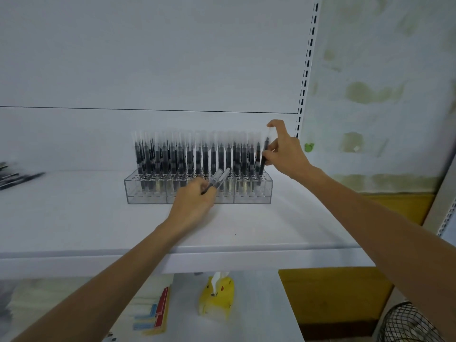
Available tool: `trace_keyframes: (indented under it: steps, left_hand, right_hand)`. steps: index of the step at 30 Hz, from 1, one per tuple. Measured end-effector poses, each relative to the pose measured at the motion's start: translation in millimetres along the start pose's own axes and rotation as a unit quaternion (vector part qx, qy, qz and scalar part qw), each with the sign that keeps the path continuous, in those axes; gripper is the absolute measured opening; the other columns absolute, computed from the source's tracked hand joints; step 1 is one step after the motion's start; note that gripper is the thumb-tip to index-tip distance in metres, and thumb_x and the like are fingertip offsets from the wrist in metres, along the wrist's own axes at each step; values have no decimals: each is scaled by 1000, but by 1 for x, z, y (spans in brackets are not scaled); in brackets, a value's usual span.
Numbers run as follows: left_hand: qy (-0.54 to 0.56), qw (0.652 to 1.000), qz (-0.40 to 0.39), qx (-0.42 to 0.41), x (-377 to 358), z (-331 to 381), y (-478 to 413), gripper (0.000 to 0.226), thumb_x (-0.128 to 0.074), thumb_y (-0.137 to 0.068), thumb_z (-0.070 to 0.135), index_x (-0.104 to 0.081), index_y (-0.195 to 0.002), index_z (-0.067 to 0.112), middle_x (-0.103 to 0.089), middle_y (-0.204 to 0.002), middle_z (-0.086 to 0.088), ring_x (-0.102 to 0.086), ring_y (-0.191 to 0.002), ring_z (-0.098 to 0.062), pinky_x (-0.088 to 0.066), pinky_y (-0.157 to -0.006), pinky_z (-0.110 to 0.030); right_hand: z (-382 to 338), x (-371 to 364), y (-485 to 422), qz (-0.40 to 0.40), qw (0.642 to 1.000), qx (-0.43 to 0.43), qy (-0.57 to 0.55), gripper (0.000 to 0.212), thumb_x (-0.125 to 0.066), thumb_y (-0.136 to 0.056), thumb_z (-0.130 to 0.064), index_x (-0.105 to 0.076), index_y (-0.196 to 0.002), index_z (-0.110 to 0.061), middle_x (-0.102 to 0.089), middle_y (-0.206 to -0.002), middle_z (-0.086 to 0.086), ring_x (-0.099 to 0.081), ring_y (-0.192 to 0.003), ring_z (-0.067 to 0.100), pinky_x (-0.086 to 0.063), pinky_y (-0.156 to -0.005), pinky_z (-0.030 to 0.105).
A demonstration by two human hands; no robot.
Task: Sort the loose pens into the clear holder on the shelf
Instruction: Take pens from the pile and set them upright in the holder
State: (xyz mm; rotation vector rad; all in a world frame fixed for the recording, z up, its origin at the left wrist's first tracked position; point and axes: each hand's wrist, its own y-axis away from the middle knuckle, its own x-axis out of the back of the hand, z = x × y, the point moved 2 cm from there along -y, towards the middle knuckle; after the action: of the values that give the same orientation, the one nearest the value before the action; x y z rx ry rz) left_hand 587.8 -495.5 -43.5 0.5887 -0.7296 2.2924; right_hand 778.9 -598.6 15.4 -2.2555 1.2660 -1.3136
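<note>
Clear holder (138, 193) full of upright pens, right hand (283, 154) pinching one pen (263, 159), left hand (195, 203) gripping spare pens (218, 178)

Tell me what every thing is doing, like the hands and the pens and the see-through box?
clear holder: stands on the shelf, packed with upright pens
left hand: grips two pens, tilted, in front of the holder
right hand: pinches one pen, upright, at the holder's right end
loose pens: lie flat on the shelf, far left
</note>
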Motion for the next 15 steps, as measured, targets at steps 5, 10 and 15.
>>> trace_keyframes:
  steps: [5,10,15]
  left_hand:
    - [-7,1000,-8,-4,-4,2,-1,13,-44,-96,24,-51,-90,14,-64,-88,-13,-45,-61,-13,-32,-51,-18]
    - [-8,1000,-13,-6,-7,2,-2,12,-45,-95,24,-51,-94,14,-63,-84,-13,-44,-59,-14,-33,-52,-23]
    - [-15,1000,-16,-16,-8,2,-1,12,-45,-95,25,-50,-96,15,-61,-80,-9,-43,-58,-12,-32,-51,-22]
  right_hand:
    - [2,3,1,3,1000,5,6,52,-53,-86,5,-32,-129,-17,-51,-66,7,-62,-61,29,-56,-65,54]
    - [-12,-2,-5,-54,997,30,46,52,-52,-88,4,-32,-131,-19,-59,-83,25,-63,-77,47,-53,-54,42]
    - [-6,0,-10,-45,998,-35,6,54,-53,-87,5,-35,-129,-21,-64,-90,25,-69,-73,35,-57,-70,45]
